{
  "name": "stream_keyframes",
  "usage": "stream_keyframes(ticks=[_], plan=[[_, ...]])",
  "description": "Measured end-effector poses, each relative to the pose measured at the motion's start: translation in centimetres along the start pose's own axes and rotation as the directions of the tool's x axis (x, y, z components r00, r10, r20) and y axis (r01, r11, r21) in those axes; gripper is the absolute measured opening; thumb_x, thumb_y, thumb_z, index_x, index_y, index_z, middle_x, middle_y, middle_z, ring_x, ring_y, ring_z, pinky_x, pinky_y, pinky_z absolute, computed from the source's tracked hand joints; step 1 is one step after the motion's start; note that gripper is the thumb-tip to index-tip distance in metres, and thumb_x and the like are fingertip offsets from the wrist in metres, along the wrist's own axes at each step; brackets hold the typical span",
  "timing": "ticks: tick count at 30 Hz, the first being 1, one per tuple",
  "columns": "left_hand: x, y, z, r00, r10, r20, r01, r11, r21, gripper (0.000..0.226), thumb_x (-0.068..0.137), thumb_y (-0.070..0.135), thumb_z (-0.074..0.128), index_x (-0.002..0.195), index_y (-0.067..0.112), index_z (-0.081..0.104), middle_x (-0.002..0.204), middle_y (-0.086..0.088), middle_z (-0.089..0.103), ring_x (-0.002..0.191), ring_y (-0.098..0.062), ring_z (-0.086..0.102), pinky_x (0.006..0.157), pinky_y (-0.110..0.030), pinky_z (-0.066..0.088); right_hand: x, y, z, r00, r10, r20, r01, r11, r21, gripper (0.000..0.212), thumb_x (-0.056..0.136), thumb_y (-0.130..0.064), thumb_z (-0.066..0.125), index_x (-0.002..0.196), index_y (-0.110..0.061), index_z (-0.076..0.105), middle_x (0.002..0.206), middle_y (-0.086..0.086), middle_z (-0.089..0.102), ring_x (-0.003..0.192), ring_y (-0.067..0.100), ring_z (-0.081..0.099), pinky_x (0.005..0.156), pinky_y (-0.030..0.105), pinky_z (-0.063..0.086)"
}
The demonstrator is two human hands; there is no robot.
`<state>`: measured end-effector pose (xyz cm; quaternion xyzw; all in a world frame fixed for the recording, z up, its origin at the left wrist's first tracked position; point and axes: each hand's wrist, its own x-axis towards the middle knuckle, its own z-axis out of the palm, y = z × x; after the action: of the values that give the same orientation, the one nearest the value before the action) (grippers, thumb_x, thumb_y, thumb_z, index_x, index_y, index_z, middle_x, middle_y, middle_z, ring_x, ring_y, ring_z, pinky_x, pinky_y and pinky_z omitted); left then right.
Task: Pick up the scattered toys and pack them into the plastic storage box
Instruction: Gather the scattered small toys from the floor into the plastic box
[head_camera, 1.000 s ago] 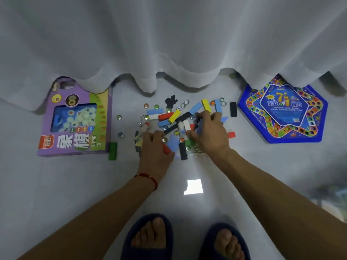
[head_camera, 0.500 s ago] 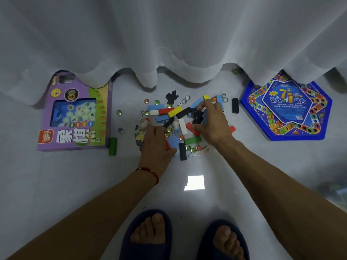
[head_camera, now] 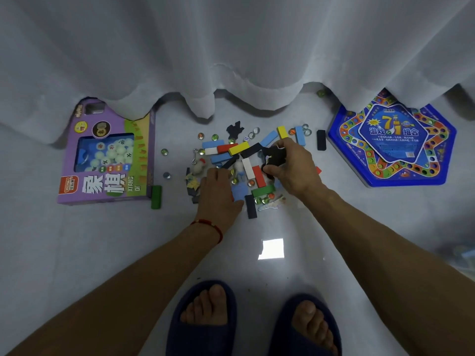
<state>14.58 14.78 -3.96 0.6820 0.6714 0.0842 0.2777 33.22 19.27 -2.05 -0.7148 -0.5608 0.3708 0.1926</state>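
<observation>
Two hands are placed on the toy pile (head_camera: 244,163): left hand (head_camera: 218,194) laid flat at the near-left edge, right hand (head_camera: 290,168) curled around a black piece (head_camera: 273,156) beyond. No storage box is seen.

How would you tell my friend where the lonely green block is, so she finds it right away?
Start at the big purple game box lying on the floor on the left. Go to its bottom right corner: the green block lies right beside that corner on the pale floor. Unlike the other green block in the toy pile, it lies alone, away from the heap.
</observation>
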Motion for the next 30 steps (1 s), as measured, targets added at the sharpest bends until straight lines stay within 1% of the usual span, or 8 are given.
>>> stream_keyframes(ticks=[5, 8, 11, 14, 20, 24, 26, 30], plan=[[0.4, 0.5, -0.6, 0.997, -0.043, 0.059, 0.038, 0.995, 0.093, 0.067, 0.078, 0.031, 0.079, 0.130, 0.005, 0.045, 0.131, -0.014, 0.042, 0.119, -0.026, 0.044, 0.104, -0.034, 0.040, -0.7, 0.3, -1.3, 0.993, 0.090, -0.081, -0.076, 0.985, 0.157, 0.052, 0.077, -0.030, 0.083, 0.120, -0.018, 0.055, 0.118, 0.001, 0.061, 0.097, 0.010, 0.056, 0.076, 0.015, 0.047], [-0.2, 0.1, -0.7, 0.996, -0.034, 0.079, 0.024, 0.991, 0.129, 0.065, 0.073, 0.032, 0.081, 0.124, 0.005, 0.050, 0.128, -0.015, 0.042, 0.115, -0.027, 0.044, 0.102, -0.036, 0.042, -1.7, 0.4, -1.8, 0.981, 0.169, -0.093, -0.131, 0.939, 0.317, 0.049, 0.076, -0.029, 0.084, 0.115, -0.021, 0.055, 0.101, -0.007, 0.060, 0.087, 0.012, 0.060, 0.079, 0.029, 0.059], [-0.9, -0.3, -0.8, 0.995, -0.051, 0.090, 0.039, 0.990, 0.134, 0.060, 0.070, 0.033, 0.082, 0.116, 0.006, 0.055, 0.125, -0.014, 0.042, 0.110, -0.026, 0.046, 0.097, -0.037, 0.046, -2.9, 0.8, -1.8, 0.974, 0.210, -0.082, -0.162, 0.907, 0.388, 0.050, 0.076, -0.027, 0.084, 0.115, -0.020, 0.054, 0.104, -0.001, 0.059, 0.097, 0.023, 0.063, 0.086, 0.044, 0.060], [-1.2, -0.5, -1.2, 0.992, -0.030, 0.124, 0.011, 0.989, 0.150, 0.059, 0.069, 0.033, 0.082, 0.114, 0.006, 0.056, 0.124, -0.014, 0.041, 0.109, -0.027, 0.046, 0.094, -0.039, 0.047, -4.1, 1.1, -1.6, 0.971, 0.224, -0.088, -0.170, 0.897, 0.408, 0.050, 0.076, -0.027, 0.084, 0.116, -0.019, 0.056, 0.109, 0.003, 0.061, 0.098, 0.023, 0.065, 0.084, 0.041, 0.061], [-0.9, -0.4, -2.0, 0.982, 0.034, 0.184, -0.080, 0.964, 0.252, 0.062, 0.069, 0.041, 0.080, 0.115, 0.008, 0.055, 0.122, -0.014, 0.044, 0.107, -0.027, 0.046, 0.091, -0.036, 0.046, -6.8, 1.3, -1.1, 0.961, 0.266, -0.079, -0.184, 0.823, 0.537, 0.050, 0.076, -0.025, 0.084, 0.119, -0.015, 0.060, 0.110, 0.006, 0.066, 0.093, 0.024, 0.067, 0.063, 0.026, 0.059], [-1.0, 0.4, -3.2, 0.985, 0.045, 0.167, -0.076, 0.980, 0.182, 0.058, 0.068, 0.033, 0.082, 0.111, 0.005, 0.053, 0.112, -0.016, 0.050, 0.093, -0.022, 0.043, 0.077, -0.030, 0.040, -9.0, 1.1, -0.9, 0.965, 0.256, -0.060, -0.187, 0.829, 0.527, 0.045, 0.077, -0.025, 0.084, 0.113, -0.019, 0.059, 0.100, 0.002, 0.064, 0.087, 0.023, 0.067, 0.058, 0.025, 0.057], [-1.4, 0.9, -3.7, 0.986, 0.023, 0.168, -0.051, 0.985, 0.167, 0.057, 0.069, 0.029, 0.082, 0.110, 0.002, 0.054, 0.108, -0.017, 0.054, 0.095, -0.025, 0.049, 0.076, -0.032, 0.042, -10.3, 1.1, -1.2, 0.963, 0.264, -0.061, -0.196, 0.833, 0.517, 0.045, 0.076, -0.026, 0.084, 0.113, -0.020, 0.059, 0.099, 0.002, 0.064, 0.084, 0.024, 0.067, 0.057, 0.025, 0.057], [-2.8, 1.3, -5.3, 0.987, -0.107, 0.119, 0.110, 0.994, -0.021, 0.045, 0.068, 0.026, 0.083, 0.100, 0.004, 0.059, 0.097, -0.012, 0.059, 0.094, -0.028, 0.058, 0.075, -0.033, 0.049, -13.4, 0.8, -2.7, 0.949, 0.302, -0.092, -0.198, 0.797, 0.571, 0.045, 0.075, -0.027, 0.085, 0.113, -0.016, 0.062, 0.099, 0.009, 0.069, 0.082, 0.029, 0.069, 0.054, 0.024, 0.055]])
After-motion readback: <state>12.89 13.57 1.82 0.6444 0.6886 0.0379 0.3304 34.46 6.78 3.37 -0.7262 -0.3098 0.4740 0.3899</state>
